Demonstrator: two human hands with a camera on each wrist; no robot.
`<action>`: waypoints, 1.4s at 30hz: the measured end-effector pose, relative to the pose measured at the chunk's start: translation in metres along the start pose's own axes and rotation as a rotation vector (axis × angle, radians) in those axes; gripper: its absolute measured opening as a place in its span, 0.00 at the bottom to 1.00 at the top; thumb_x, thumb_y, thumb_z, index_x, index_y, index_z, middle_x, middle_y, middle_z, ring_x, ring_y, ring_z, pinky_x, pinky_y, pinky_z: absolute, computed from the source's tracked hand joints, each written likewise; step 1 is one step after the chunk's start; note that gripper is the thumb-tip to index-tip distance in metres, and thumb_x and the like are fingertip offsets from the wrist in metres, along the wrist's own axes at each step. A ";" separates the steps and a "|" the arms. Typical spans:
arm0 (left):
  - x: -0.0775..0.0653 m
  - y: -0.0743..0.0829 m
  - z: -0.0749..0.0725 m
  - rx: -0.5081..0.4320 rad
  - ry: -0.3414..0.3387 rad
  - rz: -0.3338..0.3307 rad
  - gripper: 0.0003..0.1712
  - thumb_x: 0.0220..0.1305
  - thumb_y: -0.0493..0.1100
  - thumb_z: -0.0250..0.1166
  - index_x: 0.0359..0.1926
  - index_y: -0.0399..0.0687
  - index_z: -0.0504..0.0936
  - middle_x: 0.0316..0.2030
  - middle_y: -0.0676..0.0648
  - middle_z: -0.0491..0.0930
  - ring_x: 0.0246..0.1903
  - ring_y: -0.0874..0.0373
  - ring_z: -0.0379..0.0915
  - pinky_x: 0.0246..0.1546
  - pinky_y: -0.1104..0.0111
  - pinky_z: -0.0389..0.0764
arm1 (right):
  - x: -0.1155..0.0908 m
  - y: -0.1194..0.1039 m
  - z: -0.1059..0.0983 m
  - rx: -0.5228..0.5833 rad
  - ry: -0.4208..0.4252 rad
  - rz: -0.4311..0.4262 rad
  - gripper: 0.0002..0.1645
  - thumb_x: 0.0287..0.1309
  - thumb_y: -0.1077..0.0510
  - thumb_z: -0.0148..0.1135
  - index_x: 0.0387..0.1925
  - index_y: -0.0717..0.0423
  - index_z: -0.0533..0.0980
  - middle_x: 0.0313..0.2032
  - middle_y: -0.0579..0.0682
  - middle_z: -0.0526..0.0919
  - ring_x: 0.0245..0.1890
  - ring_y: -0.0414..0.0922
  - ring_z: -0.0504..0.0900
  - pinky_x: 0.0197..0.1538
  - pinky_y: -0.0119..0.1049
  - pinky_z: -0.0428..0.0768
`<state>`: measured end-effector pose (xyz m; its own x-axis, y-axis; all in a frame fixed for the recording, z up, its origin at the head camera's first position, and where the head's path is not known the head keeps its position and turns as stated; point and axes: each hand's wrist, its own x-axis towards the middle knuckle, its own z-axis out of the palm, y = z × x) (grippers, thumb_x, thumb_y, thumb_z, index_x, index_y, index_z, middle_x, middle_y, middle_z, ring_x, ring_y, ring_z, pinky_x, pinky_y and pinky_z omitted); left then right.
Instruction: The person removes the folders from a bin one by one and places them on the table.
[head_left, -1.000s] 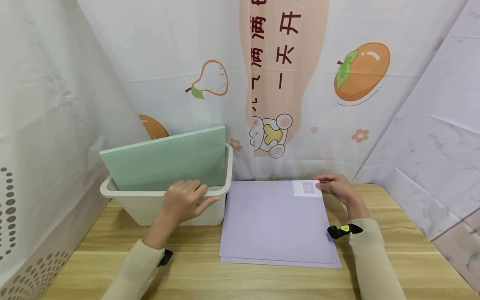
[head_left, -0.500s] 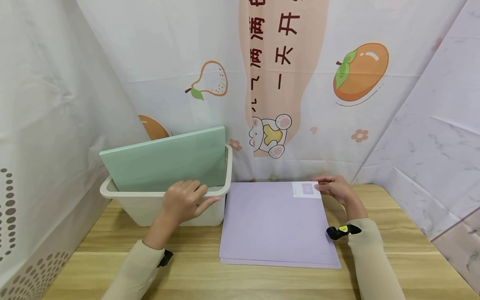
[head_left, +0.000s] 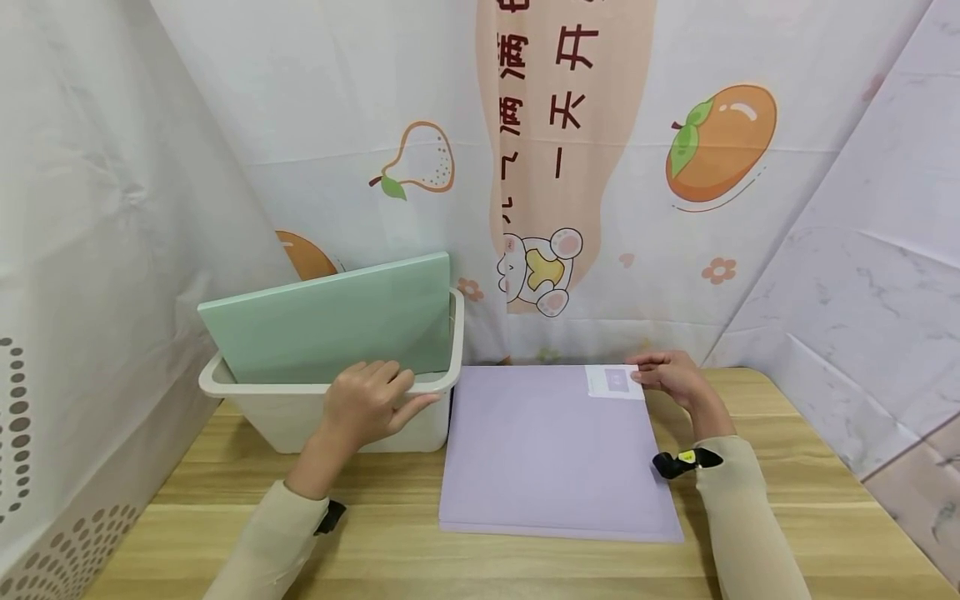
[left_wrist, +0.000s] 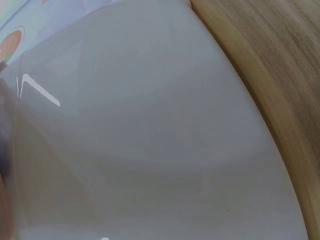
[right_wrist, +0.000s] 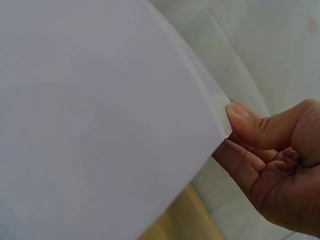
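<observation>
At the right of the table, a flat lavender panel with a white label lies in two layers. My right hand pinches its far right corner; in the right wrist view the thumb presses on top with fingers beneath. My left hand grips the near rim of a white plastic bin, fingers curled over the edge and thumb stretched along it. A thick mint-green panel stands tilted inside the bin, its lower part hidden. The left wrist view is filled by the bin's smooth wall.
The wooden table carries both bin and panel. Printed white curtains hang close behind and on both sides. The bin stands directly beside the lavender panel's left edge.
The upper lavender layer has slid slightly toward me, so the strip of lower layer showing at the front edge is narrower. The left hand and bin stay put.
</observation>
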<state>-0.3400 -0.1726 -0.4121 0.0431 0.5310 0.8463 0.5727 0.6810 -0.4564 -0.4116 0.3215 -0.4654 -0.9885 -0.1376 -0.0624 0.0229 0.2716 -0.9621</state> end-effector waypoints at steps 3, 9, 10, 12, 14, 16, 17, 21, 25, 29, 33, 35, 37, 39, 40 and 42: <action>0.001 0.000 -0.001 -0.001 0.004 0.004 0.36 0.79 0.64 0.46 0.16 0.49 0.61 0.15 0.57 0.48 0.14 0.67 0.37 0.20 0.76 0.40 | 0.000 0.000 0.000 -0.007 0.007 0.005 0.32 0.63 0.68 0.64 0.64 0.82 0.66 0.34 0.36 0.86 0.37 0.32 0.84 0.44 0.29 0.84; -0.003 0.000 0.002 0.005 -0.002 -0.001 0.36 0.78 0.65 0.46 0.16 0.49 0.61 0.15 0.57 0.48 0.14 0.67 0.38 0.20 0.76 0.39 | 0.002 0.002 0.001 -0.018 -0.005 0.017 0.33 0.65 0.66 0.65 0.65 0.79 0.67 0.35 0.35 0.86 0.38 0.31 0.84 0.45 0.29 0.84; -0.005 -0.001 0.003 0.004 -0.006 -0.004 0.36 0.78 0.65 0.46 0.16 0.49 0.61 0.15 0.57 0.48 0.14 0.67 0.38 0.20 0.76 0.40 | 0.003 0.002 0.002 -0.016 -0.005 0.019 0.33 0.65 0.66 0.65 0.65 0.79 0.66 0.35 0.35 0.86 0.38 0.31 0.84 0.45 0.29 0.84; -0.009 -0.001 0.005 0.001 -0.015 -0.014 0.36 0.78 0.65 0.47 0.16 0.49 0.61 0.15 0.56 0.49 0.13 0.66 0.40 0.19 0.75 0.40 | 0.004 0.002 0.003 -0.012 -0.002 0.023 0.33 0.65 0.66 0.65 0.66 0.80 0.66 0.35 0.35 0.85 0.38 0.31 0.84 0.45 0.28 0.84; -0.013 -0.002 0.007 -0.002 -0.025 -0.023 0.36 0.77 0.66 0.47 0.16 0.49 0.62 0.14 0.55 0.51 0.12 0.65 0.41 0.18 0.75 0.41 | 0.005 0.002 0.003 -0.007 -0.003 0.024 0.33 0.65 0.65 0.65 0.66 0.80 0.65 0.35 0.34 0.86 0.38 0.30 0.84 0.45 0.28 0.84; -0.015 -0.002 0.008 -0.003 -0.033 -0.029 0.35 0.77 0.66 0.47 0.16 0.49 0.62 0.13 0.54 0.52 0.12 0.65 0.41 0.16 0.74 0.43 | 0.005 0.002 0.004 0.004 -0.002 0.027 0.33 0.65 0.66 0.65 0.66 0.80 0.65 0.35 0.34 0.86 0.38 0.30 0.84 0.45 0.28 0.84; -0.017 -0.003 0.009 -0.002 -0.034 -0.031 0.35 0.77 0.66 0.48 0.16 0.49 0.62 0.13 0.54 0.53 0.12 0.64 0.42 0.16 0.74 0.43 | 0.005 0.002 0.004 0.007 -0.003 0.027 0.33 0.66 0.66 0.65 0.65 0.80 0.65 0.35 0.34 0.86 0.38 0.30 0.84 0.45 0.28 0.84; -0.018 -0.003 0.011 -0.002 -0.032 -0.029 0.35 0.77 0.66 0.48 0.17 0.49 0.62 0.13 0.54 0.53 0.12 0.64 0.42 0.16 0.73 0.43 | 0.005 0.003 0.005 0.025 -0.004 0.033 0.33 0.65 0.66 0.65 0.65 0.81 0.65 0.35 0.35 0.86 0.38 0.30 0.84 0.45 0.27 0.83; -0.019 -0.004 0.012 -0.008 -0.027 -0.031 0.35 0.76 0.66 0.49 0.16 0.50 0.61 0.14 0.55 0.52 0.12 0.64 0.41 0.16 0.73 0.43 | 0.005 0.003 0.005 0.031 -0.006 0.041 0.34 0.65 0.65 0.65 0.65 0.81 0.65 0.36 0.35 0.86 0.38 0.30 0.84 0.45 0.27 0.83; -0.019 -0.003 0.011 -0.011 -0.029 -0.036 0.35 0.76 0.66 0.49 0.16 0.50 0.61 0.14 0.55 0.52 0.12 0.65 0.41 0.17 0.73 0.42 | 0.006 0.004 0.006 0.027 -0.005 0.056 0.34 0.66 0.64 0.65 0.66 0.81 0.64 0.35 0.34 0.86 0.38 0.30 0.84 0.45 0.27 0.83; -0.019 -0.003 0.011 -0.012 -0.038 -0.036 0.35 0.77 0.66 0.48 0.16 0.50 0.61 0.13 0.55 0.53 0.12 0.65 0.41 0.17 0.74 0.43 | 0.005 0.004 0.006 0.016 0.001 0.073 0.35 0.66 0.64 0.65 0.67 0.80 0.64 0.35 0.33 0.85 0.38 0.30 0.84 0.45 0.27 0.83; -0.019 -0.003 0.011 -0.013 -0.040 -0.036 0.35 0.77 0.66 0.48 0.17 0.50 0.62 0.13 0.55 0.53 0.12 0.64 0.42 0.16 0.73 0.43 | 0.005 0.004 0.006 0.013 -0.005 0.073 0.35 0.66 0.64 0.65 0.67 0.80 0.63 0.35 0.33 0.85 0.38 0.30 0.84 0.45 0.27 0.83; -0.019 -0.003 0.011 -0.013 -0.038 -0.036 0.35 0.76 0.66 0.49 0.17 0.50 0.62 0.13 0.54 0.53 0.12 0.64 0.42 0.16 0.73 0.43 | 0.005 0.004 0.006 0.018 -0.006 0.076 0.35 0.66 0.64 0.64 0.67 0.81 0.63 0.36 0.34 0.85 0.38 0.30 0.84 0.45 0.27 0.83; -0.019 -0.003 0.012 -0.013 -0.034 -0.037 0.35 0.76 0.66 0.49 0.17 0.50 0.62 0.13 0.55 0.54 0.12 0.64 0.42 0.16 0.73 0.44 | 0.006 0.004 0.006 0.020 -0.015 0.074 0.35 0.66 0.65 0.64 0.67 0.81 0.63 0.36 0.35 0.85 0.38 0.30 0.84 0.45 0.27 0.83; -0.019 -0.003 0.012 -0.013 -0.033 -0.037 0.35 0.76 0.66 0.49 0.17 0.50 0.62 0.13 0.55 0.54 0.12 0.64 0.42 0.15 0.73 0.44 | 0.006 0.004 0.006 0.020 -0.021 0.072 0.35 0.67 0.65 0.63 0.67 0.81 0.62 0.37 0.35 0.85 0.38 0.30 0.84 0.45 0.27 0.83; -0.019 -0.003 0.012 -0.010 -0.033 -0.037 0.35 0.76 0.66 0.49 0.16 0.50 0.62 0.13 0.55 0.54 0.12 0.64 0.42 0.15 0.73 0.44 | 0.006 0.003 0.005 0.021 -0.024 0.073 0.34 0.67 0.65 0.63 0.67 0.81 0.63 0.37 0.36 0.85 0.38 0.30 0.84 0.45 0.27 0.83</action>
<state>-0.3523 -0.1790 -0.4297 -0.0052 0.5216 0.8531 0.5819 0.6954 -0.4216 -0.4162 0.3165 -0.4705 -0.9803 -0.1406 -0.1386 0.0982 0.2617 -0.9601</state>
